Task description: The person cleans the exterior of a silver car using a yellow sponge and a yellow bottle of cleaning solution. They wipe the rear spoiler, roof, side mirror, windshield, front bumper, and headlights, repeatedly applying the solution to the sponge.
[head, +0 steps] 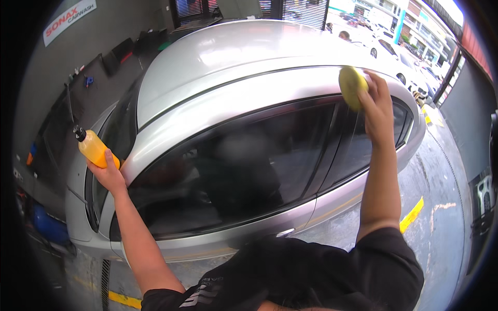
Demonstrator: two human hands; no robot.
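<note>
A silver car (241, 83) fills the view before me, its roof and side windows facing up. My left hand (107, 173) is closed around a clear plastic bottle (97, 149) of orange-yellow liquid with a black cap, tilted over the windshield pillar. My right hand (375, 103) grips a round yellow-green foam applicator pad (351, 88) at the roof edge, above the rear part of the side windows. Whether the pad touches the paint I cannot tell. The dark front side window (233, 167) lies between my two arms.
The car's wiper arm (78, 195) is at the left. A dark wall with a sign (70, 19) stands behind the hood side. Yellow lines (411, 214) mark the floor at right. Parked cars (389, 54) and a person (344, 35) are outside, upper right.
</note>
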